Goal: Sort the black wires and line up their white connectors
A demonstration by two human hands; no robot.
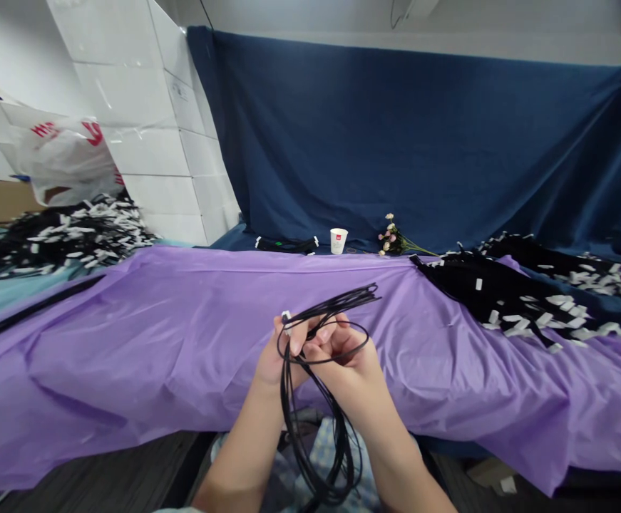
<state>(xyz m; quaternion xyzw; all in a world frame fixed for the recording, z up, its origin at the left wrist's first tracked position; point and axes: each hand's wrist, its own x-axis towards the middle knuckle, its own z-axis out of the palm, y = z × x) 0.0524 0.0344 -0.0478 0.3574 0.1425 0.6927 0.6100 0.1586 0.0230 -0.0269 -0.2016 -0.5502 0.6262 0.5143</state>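
My left hand (279, 356) and my right hand (345, 360) meet over the near edge of a table covered in purple cloth (182, 320). Both are closed on a bundle of thin black cords (321, 420). The cords hang in a long loop down between my forearms. A small white tag (286, 315) shows at my left fingertips, and the cords' upper ends fan out to the right above my hands.
A pile of black cords with white tags (524, 292) lies on the right of the table, another pile (58, 235) at the far left. A white paper cup (339, 241), small flowers (393, 241) and a black bundle (287, 244) sit at the back by a blue drape (422, 142).
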